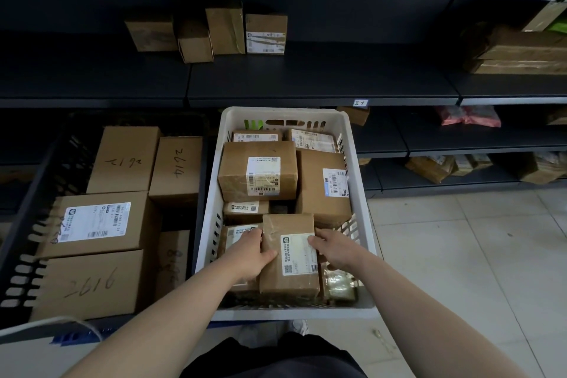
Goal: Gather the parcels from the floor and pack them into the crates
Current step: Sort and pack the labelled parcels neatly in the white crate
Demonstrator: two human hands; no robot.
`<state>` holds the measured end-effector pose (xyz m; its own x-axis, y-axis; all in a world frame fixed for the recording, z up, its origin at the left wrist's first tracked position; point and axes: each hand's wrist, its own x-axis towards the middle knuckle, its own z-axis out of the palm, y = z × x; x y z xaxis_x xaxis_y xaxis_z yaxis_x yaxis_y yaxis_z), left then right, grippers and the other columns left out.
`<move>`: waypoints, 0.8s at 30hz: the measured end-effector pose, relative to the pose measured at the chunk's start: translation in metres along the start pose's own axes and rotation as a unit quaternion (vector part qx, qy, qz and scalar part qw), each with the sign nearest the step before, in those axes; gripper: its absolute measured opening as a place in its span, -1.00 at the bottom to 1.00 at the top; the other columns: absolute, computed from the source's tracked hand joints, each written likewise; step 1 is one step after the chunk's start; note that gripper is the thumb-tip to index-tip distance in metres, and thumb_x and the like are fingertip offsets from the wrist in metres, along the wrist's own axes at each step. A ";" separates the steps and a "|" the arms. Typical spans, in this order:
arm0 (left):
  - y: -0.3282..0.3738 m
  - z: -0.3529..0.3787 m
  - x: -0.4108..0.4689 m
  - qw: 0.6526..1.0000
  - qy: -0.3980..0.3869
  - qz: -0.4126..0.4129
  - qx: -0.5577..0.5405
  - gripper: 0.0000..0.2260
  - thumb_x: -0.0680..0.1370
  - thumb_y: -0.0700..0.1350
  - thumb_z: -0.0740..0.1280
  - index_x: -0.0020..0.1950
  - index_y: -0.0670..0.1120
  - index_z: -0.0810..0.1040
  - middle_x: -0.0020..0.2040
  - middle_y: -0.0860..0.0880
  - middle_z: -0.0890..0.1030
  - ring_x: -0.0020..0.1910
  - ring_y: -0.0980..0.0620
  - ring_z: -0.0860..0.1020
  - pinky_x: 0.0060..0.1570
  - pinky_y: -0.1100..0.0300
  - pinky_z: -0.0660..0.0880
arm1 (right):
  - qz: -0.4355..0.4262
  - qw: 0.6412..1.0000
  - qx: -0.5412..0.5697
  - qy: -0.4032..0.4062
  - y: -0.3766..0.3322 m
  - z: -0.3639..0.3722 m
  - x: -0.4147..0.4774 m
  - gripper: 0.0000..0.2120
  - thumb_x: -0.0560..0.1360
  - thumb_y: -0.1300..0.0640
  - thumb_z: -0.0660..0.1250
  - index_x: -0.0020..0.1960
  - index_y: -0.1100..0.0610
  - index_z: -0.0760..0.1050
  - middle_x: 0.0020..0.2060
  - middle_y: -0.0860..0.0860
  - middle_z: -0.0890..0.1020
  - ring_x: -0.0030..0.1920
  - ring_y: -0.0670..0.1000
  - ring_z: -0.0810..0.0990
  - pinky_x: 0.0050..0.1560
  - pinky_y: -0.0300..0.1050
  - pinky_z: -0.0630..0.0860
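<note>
Both hands are clamped on one parcel (290,255), one at each side. The left hand (251,255) curls round its left edge with the thumb on the top face. The right hand (334,250) holds the right edge with its fingertips on the white label.

The parcel is a brown cardboard block wrapped in glossy clear tape. It sits at the near end of the white crate (211,193), on top of the other packages there. This crate is a plastic tub with slotted walls and is nearly full. Just beyond the hands lies a small flat box (245,209), and past it a large labelled box (257,170). Beyond the right hand a tall box (322,184) leans against the crate wall. Two thin packages (256,136) lie at the far end. Under the right wrist lies a crinkled, shiny taped packet (337,285).

To the left of the left hand stands the black crate (40,193), also slotted plastic. It holds bigger, plain cardboard cartons. One carries a printed label (98,221), and others have numbers handwritten in marker, such as the 2614 carton (176,169).

Beyond both crates run dark metal shelves (306,80), where four small boxes (208,31) stand in a row. To the right of the right hand, pale floor tiles (460,255) show.
</note>
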<state>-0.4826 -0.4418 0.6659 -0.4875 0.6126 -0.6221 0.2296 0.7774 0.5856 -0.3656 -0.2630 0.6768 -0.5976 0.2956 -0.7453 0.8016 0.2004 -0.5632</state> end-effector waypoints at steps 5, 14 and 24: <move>0.006 -0.001 0.000 0.999 -0.011 -0.017 -0.028 -0.54 0.59 0.04 0.30 0.45 -0.02 0.30 0.39 -0.02 0.45 0.33 -0.02 0.44 0.30 0.05 0.42 | 0.030 0.999 0.027 -0.006 0.000 0.000 0.000 -0.70 0.68 -0.01 0.10 0.29 0.08 0.48 0.03 0.00 0.65 -0.06 -0.05 0.60 -0.17 -0.18 0.47; 0.005 -0.004 -0.007 0.992 -0.073 -0.023 -0.096 -0.46 0.60 -0.03 0.31 0.54 0.04 0.19 0.43 0.01 0.43 0.35 0.01 0.42 0.27 0.16 0.37 | 0.016 0.999 0.026 -0.026 -0.002 0.002 -0.001 -0.63 0.68 -0.01 0.06 0.35 0.14 0.46 0.21 0.06 0.63 0.20 0.03 0.59 0.30 0.02 0.48; -0.024 -0.023 0.016 0.922 -0.099 -0.018 0.373 0.30 0.23 0.18 0.59 0.56 -0.08 -0.36 0.59 -0.13 -0.24 0.56 -0.14 -0.22 0.54 -0.04 -0.16 | -0.044 0.999 0.019 0.016 -0.003 0.005 -0.009 -0.68 0.68 0.08 0.13 0.42 0.09 0.35 0.19 0.06 0.62 0.15 0.04 0.61 0.09 -0.11 0.55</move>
<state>-0.5151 -0.4540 0.6544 -0.3595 0.5408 -0.7605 0.7680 0.6343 0.0880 -0.3628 -0.2709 0.6838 -0.6646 0.3089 -0.6804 0.7442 0.1919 -0.6398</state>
